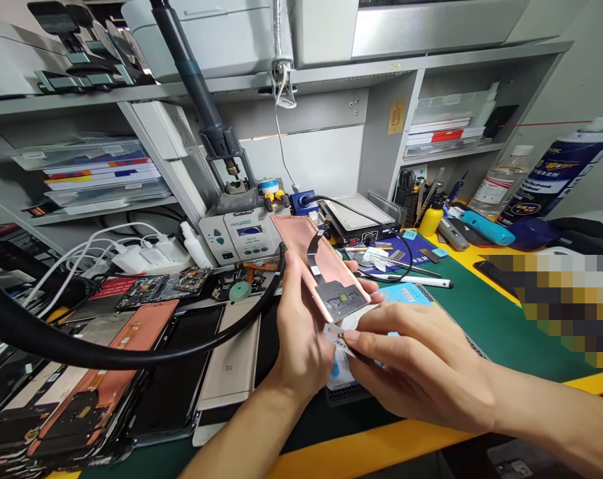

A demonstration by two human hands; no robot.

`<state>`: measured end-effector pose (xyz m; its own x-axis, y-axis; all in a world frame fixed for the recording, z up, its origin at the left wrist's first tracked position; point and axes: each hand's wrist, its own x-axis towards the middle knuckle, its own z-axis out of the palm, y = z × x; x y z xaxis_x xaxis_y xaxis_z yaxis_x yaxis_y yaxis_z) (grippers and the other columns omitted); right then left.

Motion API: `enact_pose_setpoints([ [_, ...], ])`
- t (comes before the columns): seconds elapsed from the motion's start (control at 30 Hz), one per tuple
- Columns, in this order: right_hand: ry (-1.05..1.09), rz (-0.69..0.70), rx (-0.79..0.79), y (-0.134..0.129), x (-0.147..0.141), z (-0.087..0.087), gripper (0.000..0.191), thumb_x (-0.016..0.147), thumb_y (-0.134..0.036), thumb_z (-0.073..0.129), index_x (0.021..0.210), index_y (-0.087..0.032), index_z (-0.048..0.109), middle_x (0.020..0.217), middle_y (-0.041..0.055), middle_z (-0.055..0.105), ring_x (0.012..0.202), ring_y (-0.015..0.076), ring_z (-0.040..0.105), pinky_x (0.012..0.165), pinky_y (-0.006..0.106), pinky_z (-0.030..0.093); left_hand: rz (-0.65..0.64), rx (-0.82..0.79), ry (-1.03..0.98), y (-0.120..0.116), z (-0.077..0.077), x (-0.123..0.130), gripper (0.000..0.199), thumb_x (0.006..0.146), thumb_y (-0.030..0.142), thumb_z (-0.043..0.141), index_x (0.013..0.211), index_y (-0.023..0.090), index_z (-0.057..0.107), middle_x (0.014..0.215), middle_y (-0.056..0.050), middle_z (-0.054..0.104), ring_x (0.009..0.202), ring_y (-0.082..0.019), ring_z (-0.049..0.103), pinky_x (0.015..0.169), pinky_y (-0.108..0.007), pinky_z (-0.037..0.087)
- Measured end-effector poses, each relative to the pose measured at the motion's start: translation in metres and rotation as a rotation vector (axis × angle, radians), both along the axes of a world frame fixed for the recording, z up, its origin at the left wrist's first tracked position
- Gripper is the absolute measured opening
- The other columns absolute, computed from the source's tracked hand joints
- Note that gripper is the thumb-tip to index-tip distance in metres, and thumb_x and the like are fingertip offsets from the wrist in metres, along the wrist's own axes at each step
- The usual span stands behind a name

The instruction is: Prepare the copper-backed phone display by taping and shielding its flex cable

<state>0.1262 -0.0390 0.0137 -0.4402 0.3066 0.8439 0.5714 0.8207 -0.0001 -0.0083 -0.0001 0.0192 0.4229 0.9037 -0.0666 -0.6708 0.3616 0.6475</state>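
Head view: left hand [301, 339] curled round a copper-backed phone panel [294, 239], held above the green mat [505, 332]; right hand [421, 366] pinching what seems a white film tab [337, 338]. Risk: a slip could tear the loose flex cable [313, 256].

Hands [301, 339] at a copper-backed phone screen [301, 243]

We observe a copper-backed phone display panel [301, 238], held up tilted, its copper face toward us; a black flex cable [313, 256] runs down that face to a dark rectangular plate [335, 301] near the lower end; a small white strip [338, 338] is held just beside the lower corner, apparently a film or label, though the view is poor.
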Motion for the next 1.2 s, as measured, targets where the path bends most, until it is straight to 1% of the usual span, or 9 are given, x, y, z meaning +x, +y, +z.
enact_pose_setpoints([
  [0.13,0.006,0.010,0.007,0.0007,-0.0005,-0.0009,0.014,0.082,-0.010,0.066,0.094,-0.014,0.062,0.075,0.0065,0.070,0.064,0.0127,0.066,0.060,0.022,0.055,0.016,-0.022,0.003,-0.0018,0.0026,-0.0001,0.068,0.086,0.069,0.043,0.114,0.011,0.067,0.092,-0.017,0.075,0.087,-0.034,0.073,0.075,-0.042,0.059],
  [0.23,0.000,0.013,0.006,0.0002,-0.0005,-0.0007,0.013,0.083,-0.010,0.065,0.095,-0.015,0.062,0.075,0.0062,0.070,0.064,0.0123,0.066,0.060,0.022,0.056,0.023,-0.018,0.028,-0.0033,0.0045,-0.0002,0.067,0.086,0.068,0.045,0.116,0.012,0.066,0.093,-0.017,0.076,0.088,-0.034,0.073,0.075,-0.041,0.058],
  [0.33,-0.005,-0.001,0.007,-0.0010,0.0003,0.0000,0.012,0.085,-0.012,0.064,0.095,-0.016,0.062,0.075,0.0055,0.070,0.064,0.0121,0.066,0.060,0.022,0.056,0.015,-0.030,0.030,-0.0033,0.0048,-0.0003,0.066,0.086,0.068,0.047,0.114,0.012,0.067,0.092,-0.016,0.076,0.088,-0.035,0.073,0.076,-0.041,0.058],
  [0.53,-0.003,0.015,0.012,-0.0009,0.0005,-0.0002,0.014,0.082,-0.010,0.066,0.095,-0.014,0.063,0.075,0.0063,0.070,0.065,0.0125,0.067,0.061,0.021,0.057,0.008,-0.056,-0.006,-0.0010,0.0028,0.0008,0.068,0.088,0.068,0.042,0.115,0.010,0.065,0.088,-0.015,0.076,0.084,-0.032,0.073,0.075,-0.041,0.058],
  [0.73,0.008,0.030,0.027,0.0010,0.0001,0.0006,0.012,0.083,-0.009,0.065,0.094,-0.013,0.063,0.074,0.0069,0.070,0.064,0.0124,0.066,0.060,0.022,0.057,0.016,-0.050,-0.018,-0.0012,0.0028,0.0005,0.067,0.086,0.068,0.045,0.113,0.010,0.066,0.086,-0.014,0.076,0.083,-0.031,0.074,0.077,-0.041,0.058],
  [0.83,0.003,0.024,0.021,0.0008,0.0001,0.0012,0.011,0.084,-0.010,0.063,0.094,-0.013,0.063,0.074,0.0066,0.070,0.065,0.0123,0.066,0.060,0.022,0.057,0.025,-0.051,-0.011,-0.0019,0.0039,0.0001,0.068,0.086,0.068,0.045,0.113,0.010,0.066,0.088,-0.014,0.076,0.084,-0.032,0.074,0.078,-0.042,0.058],
  [1.0,0.004,0.049,0.009,0.0008,-0.0003,0.0011,0.013,0.082,-0.007,0.065,0.094,-0.011,0.063,0.074,0.0085,0.069,0.066,0.0131,0.065,0.060,0.023,0.056,0.033,-0.029,0.022,-0.0047,0.0055,0.0011,0.067,0.086,0.067,0.046,0.116,0.011,0.066,0.093,-0.015,0.076,0.089,-0.032,0.073,0.082,-0.041,0.057],
  [1.2,0.017,0.055,0.001,0.0018,-0.0004,0.0010,0.014,0.079,-0.005,0.067,0.093,-0.009,0.063,0.074,0.0092,0.069,0.067,0.0136,0.066,0.060,0.023,0.055,0.051,-0.013,0.003,-0.0029,0.0007,0.0012,0.065,0.084,0.069,0.049,0.109,0.012,0.070,0.092,-0.014,0.076,0.092,-0.033,0.072,0.081,-0.041,0.057],
])
